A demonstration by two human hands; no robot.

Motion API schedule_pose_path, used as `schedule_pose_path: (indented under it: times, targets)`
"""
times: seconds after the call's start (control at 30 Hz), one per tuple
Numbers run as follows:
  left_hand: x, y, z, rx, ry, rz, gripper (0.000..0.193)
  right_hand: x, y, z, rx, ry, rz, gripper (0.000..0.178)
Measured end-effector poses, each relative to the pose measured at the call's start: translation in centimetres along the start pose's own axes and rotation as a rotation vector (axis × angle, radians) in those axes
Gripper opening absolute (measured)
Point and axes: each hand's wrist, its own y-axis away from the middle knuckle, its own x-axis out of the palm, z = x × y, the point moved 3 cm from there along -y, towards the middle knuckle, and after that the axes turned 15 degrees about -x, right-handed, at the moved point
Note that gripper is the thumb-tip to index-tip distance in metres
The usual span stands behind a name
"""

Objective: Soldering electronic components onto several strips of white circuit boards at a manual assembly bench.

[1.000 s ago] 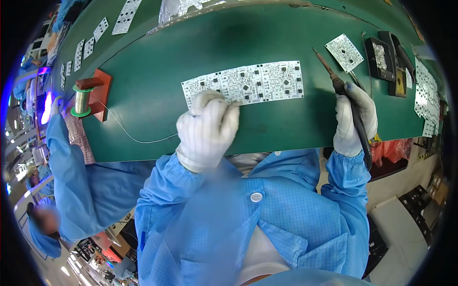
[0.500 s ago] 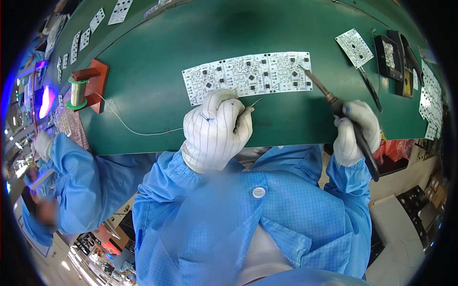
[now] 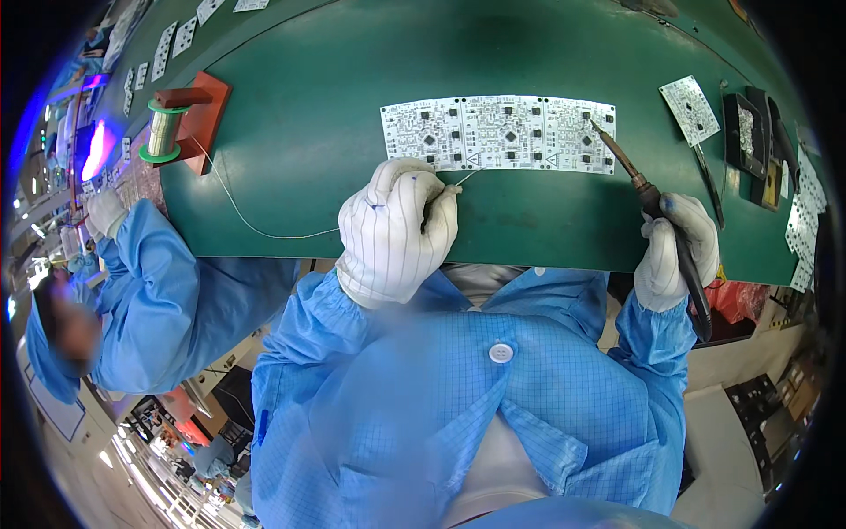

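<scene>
My left hand (image 3: 394, 231), in a white striped glove, pinches a thin solder wire (image 3: 470, 176) whose free end sticks out just below the joined white circuit boards (image 3: 499, 132). The wire runs back in a loose curve to a green-rimmed spool (image 3: 164, 132) on a red stand (image 3: 204, 119). My right hand (image 3: 677, 251), also gloved, is wrapped round the dark handle of a soldering iron (image 3: 650, 198). The iron's tip points up and left, at or just above the right-hand board; contact cannot be made out. Small black chips dot the boards.
At the right lie a single circuit board (image 3: 690, 109), black tweezers (image 3: 708, 187), a dark tray of small parts (image 3: 745, 132) and more white boards (image 3: 805, 212). A co-worker in a blue sleeve (image 3: 167, 264) sits to the left. Several boards (image 3: 165, 51) lie at the far left.
The whole view has shifted, so the boards and stand appear further right. Relative to the boards, my left hand sits slightly further left. The iron's tip stays over the right-hand board.
</scene>
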Motion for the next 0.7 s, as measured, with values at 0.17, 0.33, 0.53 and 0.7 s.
schedule_pose_path:
  times: [0.17, 0.33, 0.53, 0.7]
  targets:
    - [-0.3, 0.2, -0.3, 0.129, 0.049, 0.026, 0.020, 0.1, 0.0, -0.1, -0.015, 0.002, -0.028, 0.022]
    - [0.0, 1.2, -1.6, 0.409, 0.102, 0.186, 0.025, 0.2, 0.2, 0.1, 0.031, -0.002, -0.061, 0.020]
    - [-0.7, 1.7, -1.2, 0.376, 0.271, 0.377, 0.025, 0.4, 0.4, 0.0, 0.089, -0.056, -0.126, 0.021]
    - [-1.9, 2.0, -0.5, 0.227, 0.267, 0.403, 0.023, 0.1, 0.7, -0.4, 0.100, -0.033, -0.165, 0.021]
